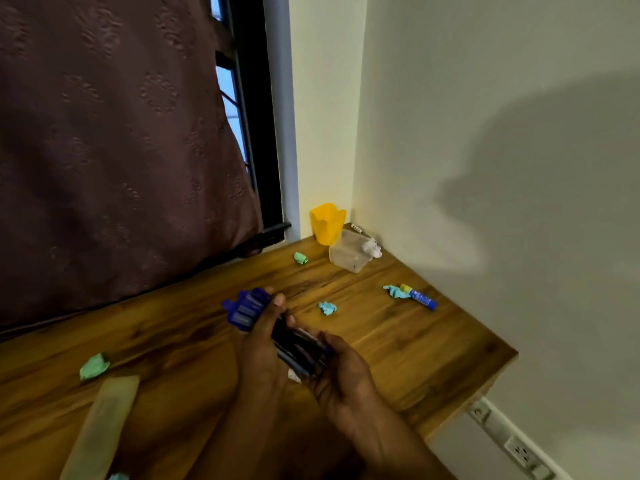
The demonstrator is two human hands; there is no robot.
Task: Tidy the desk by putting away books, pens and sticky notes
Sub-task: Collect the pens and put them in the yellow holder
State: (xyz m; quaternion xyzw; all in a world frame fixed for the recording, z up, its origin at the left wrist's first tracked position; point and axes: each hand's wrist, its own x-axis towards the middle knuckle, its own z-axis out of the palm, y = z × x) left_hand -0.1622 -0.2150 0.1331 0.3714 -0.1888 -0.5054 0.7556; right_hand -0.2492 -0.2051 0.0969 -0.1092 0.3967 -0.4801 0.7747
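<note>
Both hands hold one bundle of pens (298, 344) above the middle of the wooden desk (433, 348). Blue caps fan out at its far end, and dark barrels run toward me. My left hand (265, 341) grips the bundle just below the caps. My right hand (341, 372) cups the barrel ends from the right. Crumpled sticky notes lie scattered: a green one (300, 258) near the back, a light blue one (327, 308) right of my hands, another green one (94, 367) at the left, and a blue one (394, 291) beside a glue stick (420, 297).
A yellow cup (325, 223) stands in the back corner beside a clear plastic box (348, 254) with white crumpled paper at its rim. A pale flat strip (104, 427) lies at the lower left. A dark curtain (121, 150) hangs behind the desk; a socket strip (512, 441) runs along the wall.
</note>
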